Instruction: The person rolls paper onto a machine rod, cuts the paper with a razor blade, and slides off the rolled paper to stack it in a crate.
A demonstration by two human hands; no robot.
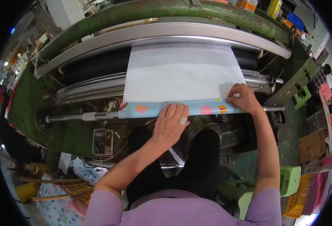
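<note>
A wide sheet (pixel 181 71) with its white side up comes down from the machine onto a metal shaft (pixel 109 116). Around the shaft it forms a light-blue roll (pixel 154 109), glossy and printed with colourful patterns. My left hand (pixel 172 122) rests palm down on the middle of the roll, fingers stretched out, with white tape round one finger. At the roll's right end my right hand (pixel 243 98) is closed in a pinch at the sheet's edge, thumb and forefinger together. Its fingertips partly hide what they grip.
Behind the sheet run a black roller (pixel 94 69) and a silver bar (pixel 162 32). A small control box (pixel 103 141) sits left of my knees. Yellow crates (pixel 298 196) and a green stool (pixel 289 180) stand at right; patterned material (pixel 56 203) lies lower left.
</note>
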